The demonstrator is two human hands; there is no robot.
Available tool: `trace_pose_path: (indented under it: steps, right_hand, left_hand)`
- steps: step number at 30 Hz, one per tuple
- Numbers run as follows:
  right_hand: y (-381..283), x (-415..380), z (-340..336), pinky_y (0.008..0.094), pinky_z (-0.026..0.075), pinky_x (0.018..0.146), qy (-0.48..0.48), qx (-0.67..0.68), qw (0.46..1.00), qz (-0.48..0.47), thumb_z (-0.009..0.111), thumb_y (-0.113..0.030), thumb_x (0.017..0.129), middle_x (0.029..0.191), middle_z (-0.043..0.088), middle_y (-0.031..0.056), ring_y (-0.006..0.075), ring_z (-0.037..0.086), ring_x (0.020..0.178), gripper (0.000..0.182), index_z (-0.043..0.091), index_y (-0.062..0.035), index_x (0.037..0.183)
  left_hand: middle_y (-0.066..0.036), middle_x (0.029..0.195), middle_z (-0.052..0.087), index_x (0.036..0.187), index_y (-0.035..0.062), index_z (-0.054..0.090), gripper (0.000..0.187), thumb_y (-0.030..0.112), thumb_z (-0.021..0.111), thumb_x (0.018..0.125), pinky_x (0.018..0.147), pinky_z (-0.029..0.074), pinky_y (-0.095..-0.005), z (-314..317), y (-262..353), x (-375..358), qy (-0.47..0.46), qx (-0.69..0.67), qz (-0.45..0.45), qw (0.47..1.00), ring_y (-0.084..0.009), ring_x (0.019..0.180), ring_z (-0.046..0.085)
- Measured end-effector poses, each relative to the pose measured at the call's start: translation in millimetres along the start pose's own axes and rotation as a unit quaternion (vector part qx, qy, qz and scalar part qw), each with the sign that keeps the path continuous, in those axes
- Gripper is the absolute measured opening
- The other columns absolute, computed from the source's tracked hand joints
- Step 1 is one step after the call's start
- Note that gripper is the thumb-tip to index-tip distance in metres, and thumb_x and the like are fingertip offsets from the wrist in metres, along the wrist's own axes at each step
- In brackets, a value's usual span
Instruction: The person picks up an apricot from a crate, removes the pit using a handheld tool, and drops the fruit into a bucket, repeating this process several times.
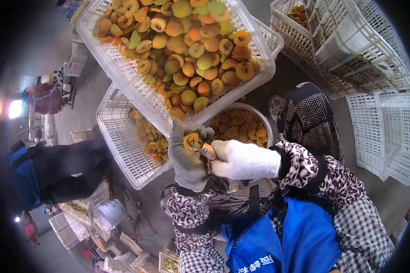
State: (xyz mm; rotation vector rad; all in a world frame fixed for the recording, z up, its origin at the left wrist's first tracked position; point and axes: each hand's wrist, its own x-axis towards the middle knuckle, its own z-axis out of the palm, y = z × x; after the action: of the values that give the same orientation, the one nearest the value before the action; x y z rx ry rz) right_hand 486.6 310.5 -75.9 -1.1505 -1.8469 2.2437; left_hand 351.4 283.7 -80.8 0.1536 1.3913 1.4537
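Note:
My left hand [187, 159], in a grey glove, is closed around a cut apricot half [191, 138], its orange flesh facing up. In my white-gloved right hand [248, 159] is a small pitting tool [208, 150] with a wooden-looking handle and a curved metal end. The metal end touches the apricot's cut face; whether a stone is still inside is hidden. Just beyond my hands, a white plastic crate [136, 95] holds many halved apricots [187, 54], some showing brown stones. Below it, a round white tub [268, 125] contains orange apricot pieces [239, 125].
Another white crate [118, 136] with apricots sits beneath the full one. Stacked white crates [351, 41] stand at the right, and more crates [382, 136] lie below them. At the left are a person in dark clothes [64, 168] and further crates [75, 227].

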Motion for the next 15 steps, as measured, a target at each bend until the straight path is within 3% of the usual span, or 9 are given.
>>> trace_pose_path:
  steps: [1,3,4,6,7,10,12,13,15]
  right_hand:
    - [4.6,0.7,12.7,0.0425,0.054,0.065,0.105,-0.186,0.975,-0.061,0.055,-0.026,0.089,0.079,0.065,0.0236,0.0387,0.066,0.072,0.029,0.052,0.0000,0.101]
    - [15.9,7.3,26.4,0.0431,0.054,0.067,0.157,-0.071,0.979,-0.110,0.055,-0.027,0.089,0.080,0.065,0.0229,0.0393,0.066,0.073,0.028,0.054,-0.0008,0.101]
    - [22.0,7.4,25.8,0.0431,0.054,0.067,0.157,-0.069,0.979,-0.109,0.055,-0.027,0.089,0.080,0.065,0.0229,0.0393,0.066,0.073,0.028,0.054,-0.0008,0.101]
    - [-2.3,0.6,8.1,0.0450,0.053,0.079,0.053,-0.112,0.992,0.028,0.054,-0.030,0.090,0.093,0.067,0.0226,0.0398,0.067,0.087,0.033,0.059,-0.0043,0.109]
    - [-2.7,1.8,-0.2,0.0455,0.052,0.081,-0.025,0.005,0.999,0.045,0.053,-0.031,0.089,0.094,0.067,0.0227,0.0397,0.066,0.088,0.034,0.059,-0.0042,0.111]
    - [-7.4,-1.5,2.2,0.0446,0.052,0.083,0.029,-0.077,0.996,0.046,0.053,-0.029,0.089,0.094,0.067,0.0224,0.0397,0.067,0.090,0.036,0.059,-0.0033,0.112]
    - [2.2,1.8,-0.2,0.0403,0.056,0.070,0.003,-0.024,1.000,0.004,0.052,-0.027,0.089,0.083,0.067,0.0177,0.0333,0.068,0.075,0.032,0.059,-0.0035,0.109]
    - [27.1,13.4,-1.7,0.0306,0.053,0.051,-0.097,0.146,0.983,-0.046,0.056,-0.025,0.088,0.070,0.060,0.0068,0.0185,0.062,0.057,0.026,0.059,-0.0026,0.101]
    - [16.3,4.7,-14.2,0.0227,0.044,0.039,-0.192,0.289,0.936,0.055,0.061,-0.024,0.085,0.065,0.052,-0.0019,0.0072,0.051,0.048,0.023,0.058,-0.0031,0.094]
  left_hand:
    - [-0.008,0.070,0.055,0.075,0.0052,0.055,0.044,0.041,0.048,0.100,0.071,0.051,-0.0340,-1.0,-3.1,2.5,-0.011,0.022,0.031,0.999,-0.0221,0.070,0.060]
    - [-0.008,0.070,0.055,0.074,0.0053,0.055,0.043,0.039,0.048,0.100,0.071,0.050,-0.0337,-2.2,-6.9,6.6,-0.020,0.044,0.062,0.997,-0.0222,0.070,0.060]
    - [-0.008,0.071,0.055,0.075,0.0052,0.055,0.043,0.039,0.047,0.100,0.071,0.050,-0.0337,-2.9,-7.8,8.5,-0.030,0.044,0.073,0.996,-0.0224,0.070,0.059]
    - [-0.008,0.072,0.055,0.076,0.0050,0.055,0.042,0.038,0.047,0.100,0.071,0.049,-0.0338,-6.6,-11.9,11.9,-0.042,0.046,0.084,0.995,-0.0226,0.070,0.059]
    - [-0.008,0.073,0.055,0.076,0.0048,0.054,0.041,0.036,0.045,0.101,0.071,0.049,-0.0341,-8.1,-14.0,13.8,-0.056,0.040,0.105,0.992,-0.0227,0.071,0.058]
    - [-0.009,0.076,0.055,0.079,0.0045,0.053,0.038,0.033,0.043,0.102,0.072,0.049,-0.0348,-12.9,-18.9,18.8,-0.103,0.044,0.145,0.983,-0.0231,0.073,0.057]
    - [-0.010,0.077,0.055,0.080,0.0044,0.053,0.037,0.032,0.042,0.102,0.073,0.049,-0.0351,-16.8,-19.9,19.7,-0.132,0.055,0.164,0.976,-0.0234,0.075,0.058]
    - [-0.010,0.077,0.055,0.081,0.0043,0.052,0.036,0.031,0.042,0.103,0.074,0.049,-0.0355,-17.8,-19.2,20.2,-0.151,0.035,0.152,0.976,-0.0235,0.076,0.058]
    - [-0.010,0.077,0.055,0.082,0.0043,0.052,0.034,0.030,0.041,0.103,0.075,0.050,-0.0359,-17.7,-18.4,22.7,-0.173,0.018,0.140,0.975,-0.0236,0.077,0.058]
